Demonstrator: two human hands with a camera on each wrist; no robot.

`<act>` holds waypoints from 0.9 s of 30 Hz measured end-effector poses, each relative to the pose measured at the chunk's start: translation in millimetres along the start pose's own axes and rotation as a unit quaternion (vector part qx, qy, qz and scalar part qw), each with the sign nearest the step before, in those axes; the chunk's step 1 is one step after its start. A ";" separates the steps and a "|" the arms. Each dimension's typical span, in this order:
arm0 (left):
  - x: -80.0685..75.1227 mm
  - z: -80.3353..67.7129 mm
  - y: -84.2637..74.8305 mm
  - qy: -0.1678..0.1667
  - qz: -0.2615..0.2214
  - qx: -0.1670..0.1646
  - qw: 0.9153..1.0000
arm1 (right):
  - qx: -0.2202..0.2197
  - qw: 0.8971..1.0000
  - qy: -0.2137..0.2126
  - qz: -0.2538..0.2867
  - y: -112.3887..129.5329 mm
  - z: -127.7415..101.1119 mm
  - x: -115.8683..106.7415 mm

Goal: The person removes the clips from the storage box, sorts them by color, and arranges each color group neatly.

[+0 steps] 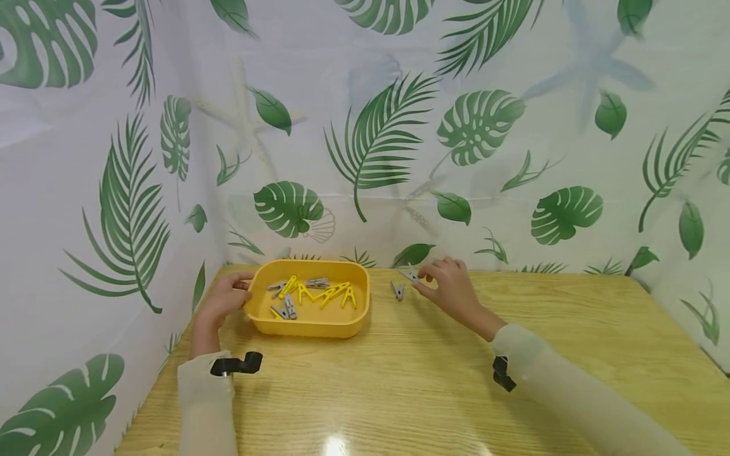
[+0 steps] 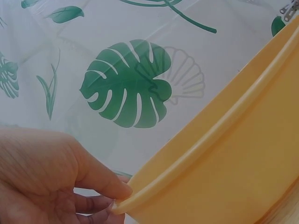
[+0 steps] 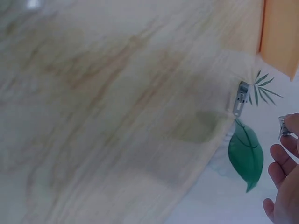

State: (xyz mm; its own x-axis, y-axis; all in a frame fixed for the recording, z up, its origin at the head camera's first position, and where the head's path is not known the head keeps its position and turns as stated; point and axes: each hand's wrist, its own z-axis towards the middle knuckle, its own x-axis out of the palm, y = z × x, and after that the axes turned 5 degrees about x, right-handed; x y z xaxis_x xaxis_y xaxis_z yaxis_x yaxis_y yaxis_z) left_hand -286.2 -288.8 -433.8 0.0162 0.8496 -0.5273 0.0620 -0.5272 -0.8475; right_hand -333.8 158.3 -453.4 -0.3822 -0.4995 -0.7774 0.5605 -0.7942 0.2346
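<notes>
My left hand (image 1: pixel 227 296) grips the left rim of a yellow plastic basin (image 1: pixel 319 330); in the left wrist view the thumb lies over the rim with the fingers beneath it. Yellow clothespins (image 1: pixel 349 296) and grey clothespins (image 1: pixel 289 308) lie loosely inside the basin. To the right of the basin, my right hand (image 1: pixel 453 288) pinches a grey clothespin (image 1: pixel 410 274) between thumb and fingertips. Another grey clothespin (image 1: pixel 397 291) lies on the table between the basin and this hand, and it also shows in the right wrist view (image 3: pixel 241 99).
The wooden table (image 1: pixel 365 386) stands against a white wall covering (image 1: pixel 399 240) printed with green leaves, which also runs down the left side. Both sleeves carry a black wrist mount (image 1: pixel 236 365).
</notes>
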 end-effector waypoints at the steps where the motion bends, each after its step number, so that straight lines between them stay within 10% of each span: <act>1: 0.1 0.2 0.0 0.001 0.001 0.000 1.000 | 0.007 1.000 0.005 -0.003 -1.5 -1.7 0.6; 27: -3.8 -3.4 0.5 0.010 -0.007 0.022 1.000 | 0.093 0.986 0.119 -0.068 -9.9 -23.0 16.9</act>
State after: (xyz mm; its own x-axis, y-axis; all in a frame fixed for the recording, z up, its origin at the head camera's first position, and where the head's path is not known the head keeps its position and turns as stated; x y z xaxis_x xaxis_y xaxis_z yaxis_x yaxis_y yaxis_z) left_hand -282.9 -292.2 -432.0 0.0363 0.8570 -0.5141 0.0186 -0.5149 -0.8571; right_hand -329.0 165.7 -482.3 -0.2488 -0.3070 -0.9186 0.3625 -0.9090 0.2056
